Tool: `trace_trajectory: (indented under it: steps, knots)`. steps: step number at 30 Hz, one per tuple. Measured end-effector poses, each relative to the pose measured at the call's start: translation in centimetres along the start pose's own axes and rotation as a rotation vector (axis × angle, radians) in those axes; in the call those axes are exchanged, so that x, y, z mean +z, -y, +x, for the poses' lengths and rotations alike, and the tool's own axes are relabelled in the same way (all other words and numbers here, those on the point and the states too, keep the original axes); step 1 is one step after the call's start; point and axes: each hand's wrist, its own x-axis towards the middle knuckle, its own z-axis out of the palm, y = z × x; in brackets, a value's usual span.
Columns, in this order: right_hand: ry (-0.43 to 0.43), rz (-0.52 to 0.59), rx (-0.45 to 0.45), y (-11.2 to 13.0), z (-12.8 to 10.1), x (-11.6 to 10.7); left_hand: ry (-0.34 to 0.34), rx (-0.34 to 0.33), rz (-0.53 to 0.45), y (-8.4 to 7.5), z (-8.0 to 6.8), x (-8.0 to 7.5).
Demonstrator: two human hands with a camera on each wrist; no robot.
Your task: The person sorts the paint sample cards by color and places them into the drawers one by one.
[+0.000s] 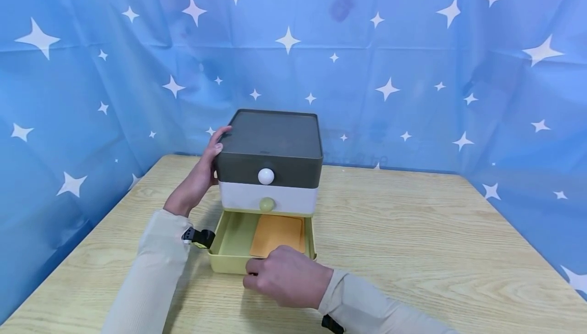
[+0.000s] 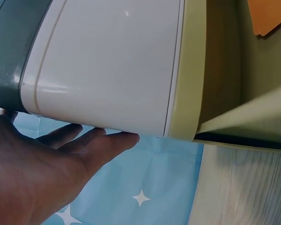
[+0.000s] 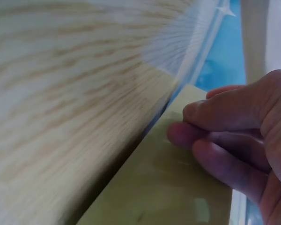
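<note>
A three-tier drawer box (image 1: 270, 135) stands on the table, dark grey on top, white in the middle, pale green below. Its green bottom drawer (image 1: 235, 237) is pulled out, with flat orange sheets (image 1: 277, 232) lying inside. My left hand (image 1: 197, 181) rests against the box's left side; in the left wrist view its fingers (image 2: 114, 143) lie fairly straight along the side wall. At the middle of the drawer's front, my right hand (image 1: 291, 278) has curled fingers and grips the spot where a knob sits; the knob itself is hidden behind them.
A white knob (image 1: 266, 176) sits on the grey tier and a green knob (image 1: 267, 204) on the white tier. Wood-grain table (image 1: 435, 237) extends on both sides. A blue curtain (image 1: 412, 69) with white stars hangs behind and beside it.
</note>
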Motion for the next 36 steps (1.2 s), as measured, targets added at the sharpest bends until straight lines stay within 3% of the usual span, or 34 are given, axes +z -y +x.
trace_trajectory:
  steps: [16, 36]
  knots:
    - [-0.007, 0.018, 0.006, -0.4, 0.3, 0.2, -0.003, -0.014, 0.000, -0.1, 0.1, 0.0]
    - [0.050, 0.059, 0.061, -2.0, 0.6, 1.5, 0.002, -0.025, 0.009, 0.0, 0.1, -0.1]
